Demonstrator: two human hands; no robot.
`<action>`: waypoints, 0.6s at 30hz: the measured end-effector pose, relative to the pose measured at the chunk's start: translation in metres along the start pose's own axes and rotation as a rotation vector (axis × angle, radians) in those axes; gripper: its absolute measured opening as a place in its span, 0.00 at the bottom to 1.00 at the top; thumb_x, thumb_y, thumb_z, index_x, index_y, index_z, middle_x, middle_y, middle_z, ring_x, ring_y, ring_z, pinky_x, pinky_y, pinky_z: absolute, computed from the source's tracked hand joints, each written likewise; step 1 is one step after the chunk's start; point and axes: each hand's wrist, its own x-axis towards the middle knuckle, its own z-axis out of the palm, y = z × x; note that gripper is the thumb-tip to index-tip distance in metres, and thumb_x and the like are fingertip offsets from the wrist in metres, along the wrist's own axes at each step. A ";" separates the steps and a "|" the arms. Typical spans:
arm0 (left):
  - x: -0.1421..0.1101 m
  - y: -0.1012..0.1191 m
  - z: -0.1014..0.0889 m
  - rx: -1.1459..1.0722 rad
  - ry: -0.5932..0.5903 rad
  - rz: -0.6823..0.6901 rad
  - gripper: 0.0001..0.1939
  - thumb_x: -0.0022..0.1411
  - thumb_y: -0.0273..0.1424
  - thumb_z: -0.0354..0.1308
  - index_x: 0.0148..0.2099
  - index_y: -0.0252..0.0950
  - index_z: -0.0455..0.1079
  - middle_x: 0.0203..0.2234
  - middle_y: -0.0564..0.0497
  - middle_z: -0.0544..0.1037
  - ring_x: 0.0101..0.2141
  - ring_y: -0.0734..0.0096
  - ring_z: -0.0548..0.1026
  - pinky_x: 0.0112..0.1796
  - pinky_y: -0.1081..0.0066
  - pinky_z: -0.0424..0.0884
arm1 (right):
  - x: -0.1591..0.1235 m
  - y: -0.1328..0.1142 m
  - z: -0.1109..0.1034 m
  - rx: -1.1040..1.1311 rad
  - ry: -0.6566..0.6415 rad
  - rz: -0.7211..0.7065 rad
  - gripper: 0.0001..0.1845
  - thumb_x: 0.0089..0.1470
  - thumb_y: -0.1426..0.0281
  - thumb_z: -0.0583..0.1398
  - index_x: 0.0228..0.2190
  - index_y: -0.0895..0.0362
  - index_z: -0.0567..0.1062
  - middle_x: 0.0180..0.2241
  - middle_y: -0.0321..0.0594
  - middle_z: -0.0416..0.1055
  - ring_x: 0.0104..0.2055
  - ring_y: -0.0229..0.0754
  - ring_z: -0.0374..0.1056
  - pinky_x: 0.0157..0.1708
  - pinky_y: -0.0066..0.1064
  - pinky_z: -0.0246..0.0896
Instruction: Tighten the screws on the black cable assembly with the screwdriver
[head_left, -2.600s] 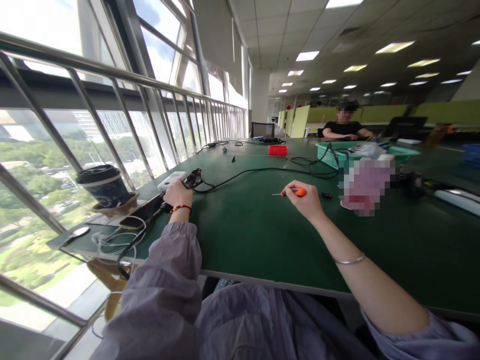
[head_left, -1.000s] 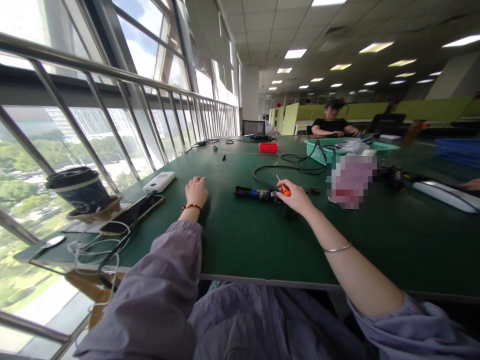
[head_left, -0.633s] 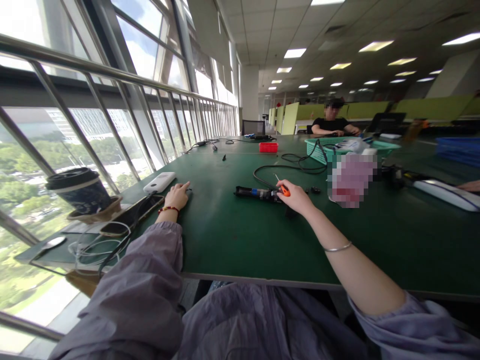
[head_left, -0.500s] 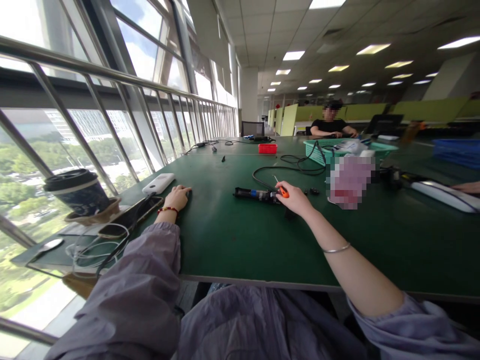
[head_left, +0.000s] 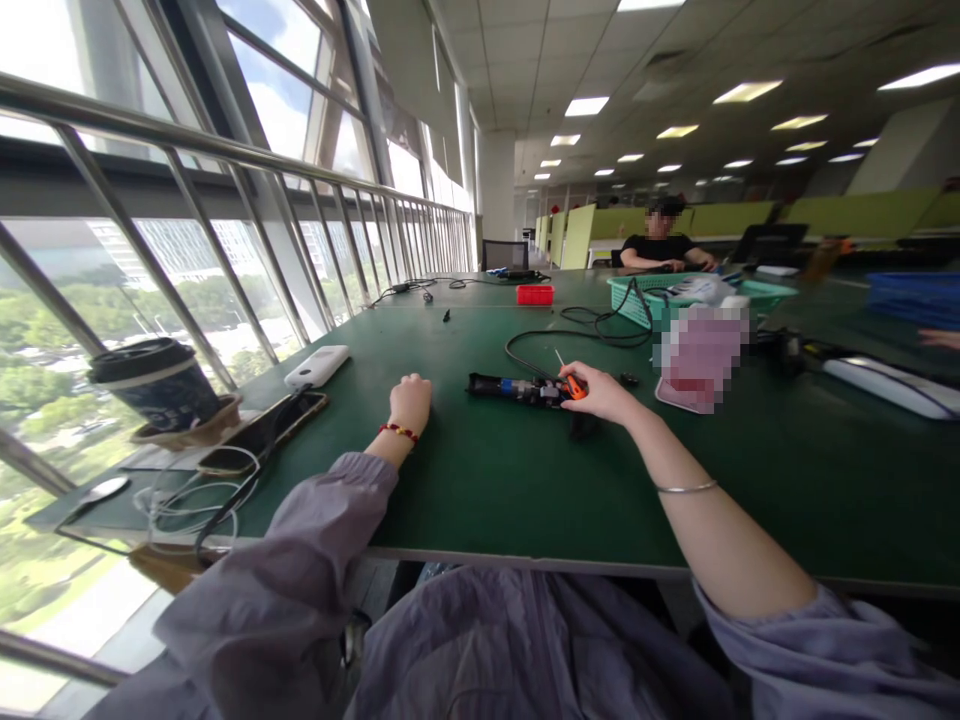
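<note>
My right hand [head_left: 600,390] grips a screwdriver [head_left: 576,386] by its orange handle, the thin metal shaft pointing up and away to the left. Right beside these fingers, a black cylindrical device [head_left: 517,388] with a blue band and a cable lies on its side on the green table [head_left: 465,480]. My left hand [head_left: 410,405] rests on the tabletop left of the device, apart from it. Its fingers are curled in, and whether anything is inside them is hidden.
Left are a white power bank [head_left: 318,367], a phone [head_left: 262,435], a white cable [head_left: 161,495] and a lidded cup [head_left: 156,385]. A red box [head_left: 535,295] and green basket [head_left: 634,302] stand farther back. A person [head_left: 664,245] sits across; another hand [head_left: 941,338] shows right.
My left hand has moved right, away from the power bank, and its stretched fingers have curled in. My right hand has shifted slightly right with the screwdriver.
</note>
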 end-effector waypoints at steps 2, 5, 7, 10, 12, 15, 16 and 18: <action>-0.015 0.027 -0.007 -0.020 0.018 0.114 0.21 0.60 0.14 0.42 0.42 0.29 0.76 0.41 0.35 0.74 0.46 0.55 0.73 0.39 0.64 0.73 | 0.000 0.001 0.001 -0.012 0.023 -0.002 0.20 0.38 0.70 0.65 0.37 0.53 0.69 0.31 0.34 0.72 0.32 0.40 0.68 0.35 0.31 0.61; -0.035 0.062 -0.012 -0.125 0.072 0.444 0.17 0.62 0.18 0.46 0.41 0.33 0.76 0.42 0.40 0.74 0.44 0.60 0.73 0.39 0.68 0.73 | 0.000 -0.001 0.006 -0.044 0.064 0.001 0.21 0.38 0.68 0.66 0.37 0.53 0.69 0.28 0.33 0.70 0.30 0.39 0.66 0.32 0.30 0.60; -0.042 0.078 -0.012 -0.197 0.105 0.611 0.15 0.64 0.22 0.48 0.42 0.36 0.76 0.42 0.43 0.75 0.44 0.63 0.73 0.38 0.71 0.72 | 0.000 -0.007 0.010 -0.089 0.086 0.020 0.21 0.38 0.66 0.67 0.36 0.53 0.68 0.27 0.33 0.69 0.29 0.39 0.66 0.30 0.29 0.59; -0.042 0.092 -0.009 -0.272 0.143 0.684 0.14 0.64 0.23 0.49 0.41 0.37 0.77 0.40 0.46 0.75 0.43 0.65 0.74 0.37 0.74 0.71 | -0.001 -0.023 0.021 -0.192 0.130 0.098 0.20 0.40 0.64 0.66 0.36 0.53 0.67 0.28 0.34 0.70 0.31 0.41 0.67 0.28 0.28 0.55; -0.038 0.093 -0.005 -0.346 0.153 0.664 0.14 0.63 0.23 0.50 0.41 0.38 0.77 0.39 0.48 0.76 0.42 0.67 0.74 0.38 0.75 0.71 | -0.001 -0.036 0.030 -0.266 0.160 0.158 0.19 0.43 0.63 0.65 0.37 0.53 0.66 0.31 0.37 0.72 0.32 0.42 0.67 0.26 0.27 0.53; -0.025 0.087 -0.001 -0.531 0.160 0.573 0.13 0.60 0.23 0.53 0.40 0.39 0.78 0.38 0.50 0.78 0.39 0.69 0.76 0.40 0.75 0.71 | -0.001 -0.049 0.040 -0.333 0.153 0.151 0.14 0.48 0.63 0.63 0.36 0.53 0.67 0.36 0.41 0.71 0.34 0.42 0.68 0.26 0.27 0.52; -0.020 0.086 0.000 -0.613 0.177 0.521 0.12 0.60 0.23 0.54 0.39 0.39 0.78 0.38 0.51 0.78 0.38 0.70 0.76 0.41 0.75 0.71 | -0.001 -0.050 0.042 -0.330 0.150 0.147 0.14 0.48 0.63 0.63 0.36 0.53 0.67 0.37 0.41 0.71 0.35 0.42 0.68 0.26 0.27 0.52; -0.010 0.085 0.000 -0.793 0.239 0.400 0.11 0.60 0.23 0.55 0.39 0.37 0.78 0.37 0.50 0.79 0.37 0.70 0.76 0.41 0.74 0.71 | 0.000 -0.049 0.043 -0.299 0.139 0.127 0.14 0.48 0.63 0.63 0.35 0.53 0.66 0.37 0.40 0.71 0.36 0.42 0.67 0.27 0.27 0.52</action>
